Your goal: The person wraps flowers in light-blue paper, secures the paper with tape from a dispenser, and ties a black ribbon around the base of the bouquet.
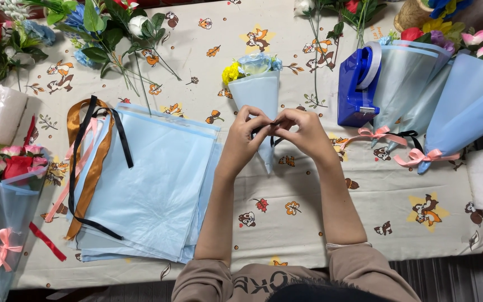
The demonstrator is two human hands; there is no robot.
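Observation:
A small bouquet (258, 84) lies on the table, wrapped in a pale blue paper cone, with yellow and light blue flowers at its far end. My left hand (245, 137) and my right hand (304, 131) meet over the narrow lower part of the cone. Both pinch a thin black ribbon (275, 140) that runs around the wrap, fingertips nearly touching. The cone's tip is partly hidden behind my hands.
A stack of pale blue wrapping sheets (152, 190) with brown, black and pink ribbons (85, 162) lies at left. A blue tape dispenser (356, 86) and finished blue cones (459, 106) sit at right. Loose flowers (107, 28) lie along the far edge. More bouquets (4, 184) are at far left.

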